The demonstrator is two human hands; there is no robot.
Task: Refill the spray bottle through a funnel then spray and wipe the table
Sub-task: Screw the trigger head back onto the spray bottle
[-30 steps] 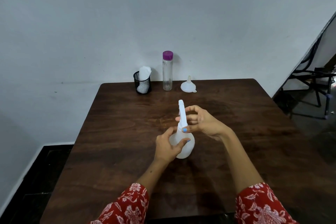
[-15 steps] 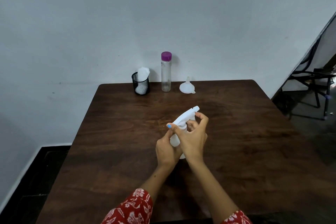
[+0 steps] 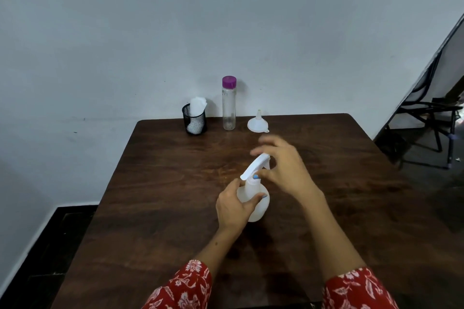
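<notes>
Spray bottle (image 3: 254, 198) stands mid-counter (image 3: 163, 183), its body gripped by the left hand (image 3: 234, 206). If that grip slackens while the head is twisted, the bottle could spin or tip. The right hand (image 3: 283, 170) hovers blurred beside the spray head (image 3: 254, 167), fingers loosely spread, thumb at the collar; whether it grips is unclear.

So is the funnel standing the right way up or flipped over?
Flipped over. The funnel rests on its wide mouth on the table, thin spout pointing up.
</notes>
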